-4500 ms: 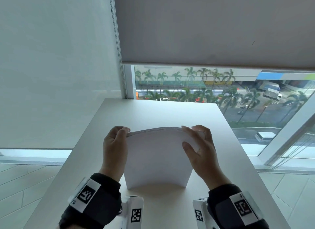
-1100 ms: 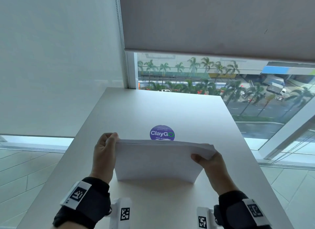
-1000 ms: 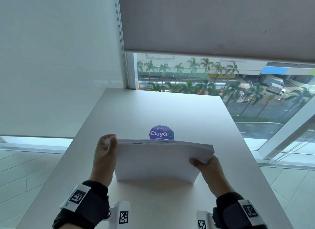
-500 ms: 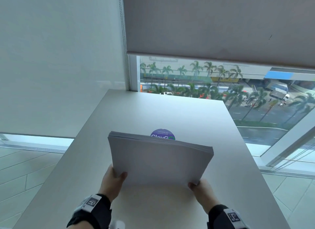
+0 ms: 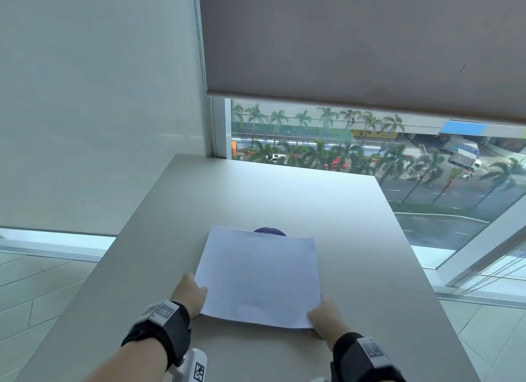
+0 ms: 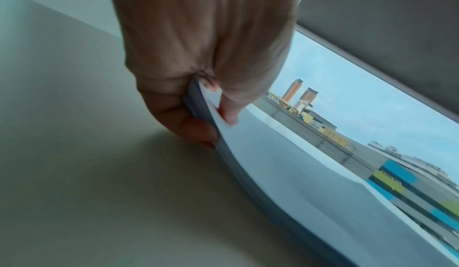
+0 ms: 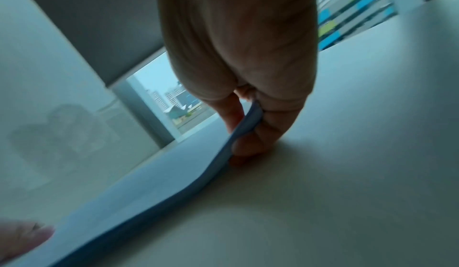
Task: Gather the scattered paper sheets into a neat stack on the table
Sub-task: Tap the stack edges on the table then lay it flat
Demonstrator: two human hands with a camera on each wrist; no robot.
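Observation:
A squared stack of white paper sheets (image 5: 259, 276) lies nearly flat on the grey table (image 5: 256, 196), its near edge still raised a little. My left hand (image 5: 196, 292) pinches the stack's near left corner (image 6: 206, 110), thumb on top and fingers underneath. My right hand (image 5: 320, 314) pinches the near right corner (image 7: 248, 126) the same way, fingers under the sheets against the tabletop. In the wrist views the paper sags toward the table between the two corners.
A round purple sticker (image 5: 269, 231) on the table peeks out from behind the stack's far edge. The table's far edge meets a window (image 5: 355, 154) under a lowered roller blind (image 5: 355, 40). Floor drops away on both sides of the table.
The stack stood upright on its edge with a hand on each side; both hands slid to its lower corners and tipped it down away from me until it lies almost flat, covering most of the sticker.

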